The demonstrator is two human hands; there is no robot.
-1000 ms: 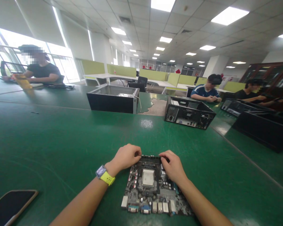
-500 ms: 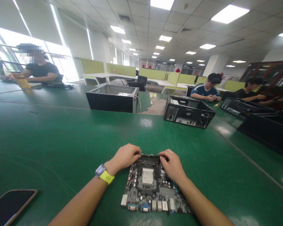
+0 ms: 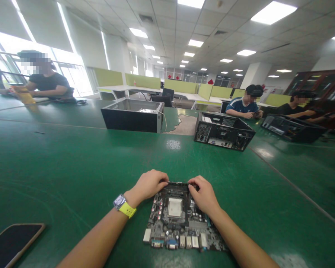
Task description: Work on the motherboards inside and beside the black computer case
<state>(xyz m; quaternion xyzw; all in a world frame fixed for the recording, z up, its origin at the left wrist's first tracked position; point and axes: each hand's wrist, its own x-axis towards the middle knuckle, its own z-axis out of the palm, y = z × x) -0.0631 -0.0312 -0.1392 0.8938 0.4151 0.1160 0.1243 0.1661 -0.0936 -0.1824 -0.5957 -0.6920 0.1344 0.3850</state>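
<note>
A computer motherboard [image 3: 194,224] lies flat on the green table, its row of ports towards me. A silver processor [image 3: 174,207] sits in the socket at its middle. My left hand [image 3: 150,184], with a yellow-strapped watch [image 3: 124,205] on the wrist, pinches the board's far edge near the left end of the dark slots. At the other end of those slots, my right hand [image 3: 203,194] has thumb and fingers closed on the same edge. Whether a separate part is between my fingertips is hidden.
Beyond the board stand two open computer cases, a dark one [image 3: 131,121] on the left and a black one [image 3: 225,134] on the right. A phone [image 3: 12,243] lies at the near left. Several people sit around the table; another case [image 3: 292,127] is farther right.
The large black case at the right edge has moved out of that spot, baring the table there. My hands and the motherboard stay almost where they were.
</note>
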